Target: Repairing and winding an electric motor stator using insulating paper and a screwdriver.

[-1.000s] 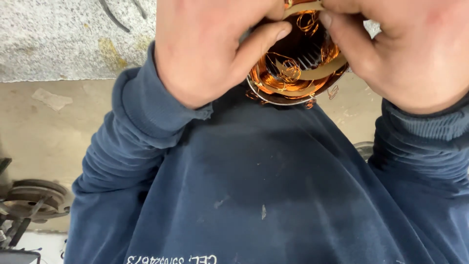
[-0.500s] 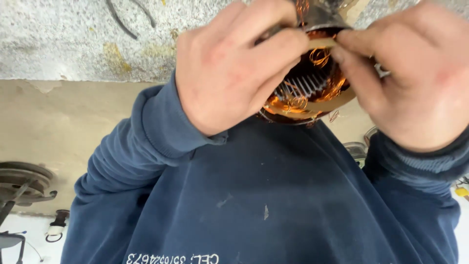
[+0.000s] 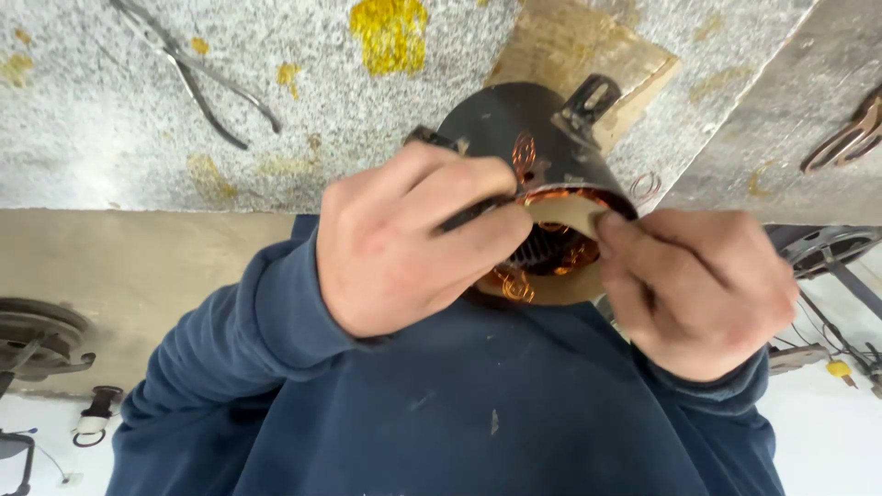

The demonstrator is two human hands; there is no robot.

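A black cylindrical motor stator (image 3: 519,138) with copper wire windings (image 3: 551,262) inside rests against my chest at the edge of a speckled stone worktop (image 3: 110,119). My left hand (image 3: 404,243) grips the stator's near rim, thumb and fingers wrapped over it. My right hand (image 3: 703,289) pinches a strip of tan insulating paper (image 3: 565,216) at the stator's open end. Both arms wear dark blue sleeves.
Thin metal pliers (image 3: 197,78) lie on the worktop at the upper left. A cardboard piece (image 3: 588,55) sits under the stator. Yellow stains mark the stone. Metal motor parts (image 3: 37,335) lie on the floor at left, and more parts and wires (image 3: 827,257) at right.
The stator has moved away from my chest and toward the worktop, showing its black shell. My right hand has shifted from over the windings to pinching the paper strip.
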